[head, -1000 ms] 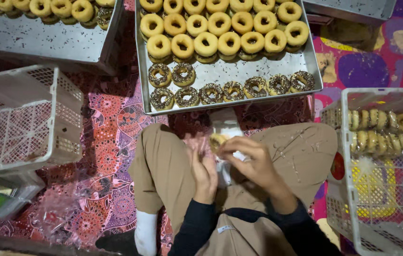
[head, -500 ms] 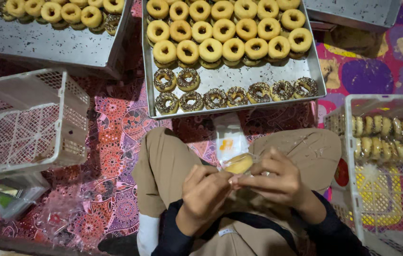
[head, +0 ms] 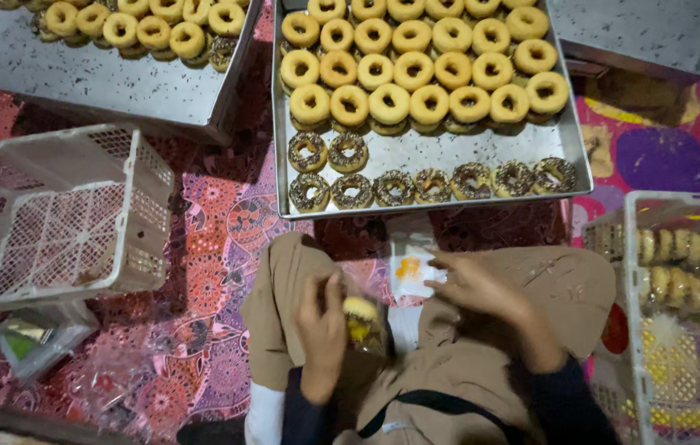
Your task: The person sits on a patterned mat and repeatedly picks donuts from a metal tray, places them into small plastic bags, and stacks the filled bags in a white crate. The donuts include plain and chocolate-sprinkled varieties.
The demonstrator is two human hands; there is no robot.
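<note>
- Over the lap, left hand (head: 323, 325) now grasps the bagged doughnut (head: 360, 317) alone.
- Right hand (head: 475, 284) has let go, fingers loose, moving toward the crate (head: 679, 330).
- Ahead lies the tray (head: 432, 152).

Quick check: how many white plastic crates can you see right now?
2. The left crate sits tipped and looks empty, beside the person's knee. The right crate, at the right edge, holds rows of doughnuts. Others may be out of frame.
</note>
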